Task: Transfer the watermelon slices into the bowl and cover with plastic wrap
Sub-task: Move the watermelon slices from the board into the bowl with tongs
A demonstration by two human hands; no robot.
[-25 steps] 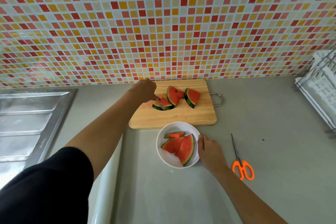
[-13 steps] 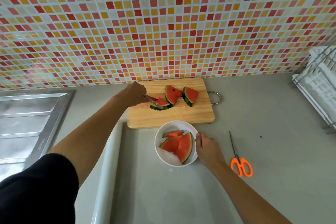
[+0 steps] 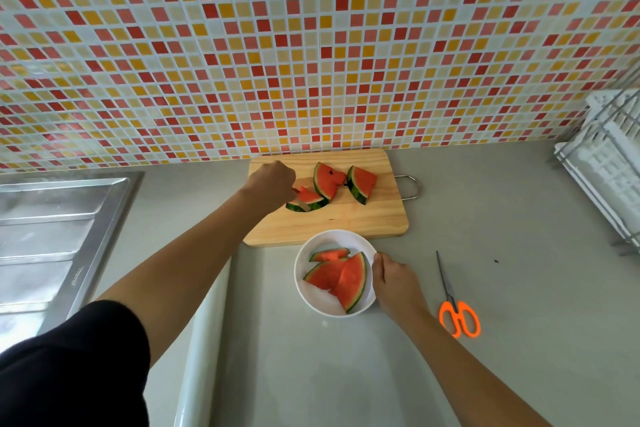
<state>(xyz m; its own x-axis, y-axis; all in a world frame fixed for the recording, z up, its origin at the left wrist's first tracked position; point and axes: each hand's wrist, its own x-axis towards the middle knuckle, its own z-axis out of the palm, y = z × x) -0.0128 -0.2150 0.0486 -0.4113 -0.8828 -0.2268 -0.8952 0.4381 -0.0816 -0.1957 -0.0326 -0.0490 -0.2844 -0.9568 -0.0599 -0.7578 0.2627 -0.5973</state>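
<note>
1. Hardly anything has shifted: your left hand (image 3: 272,184) stays at the near slice (image 3: 309,198) on the board (image 3: 332,224), and your right hand (image 3: 396,282) stays on the bowl (image 3: 320,303).
2. Grip: your left fingers curl down onto that slice, but the back of the hand hides them, so I cannot tell whether they pinch it. Your right thumb and fingers clasp the bowl's rim.
3. Risk: the flesh looks wet and soft. If you pinch only its tip, it may tear or slip as you lift.
4. Risk: the bowl is already crowded. A piece dropped onto the leaning ones may slide over the rim.
5. Risk: fruit piled above the rim would likely stop the wrap from sealing.
6. Count: six slices (image 3: 362,184), three on the board and three in the bowl. You also have one bowl, one board, one scissors (image 3: 459,317) and one white roll (image 3: 204,340), likely the wrap, beside your left arm.
</note>
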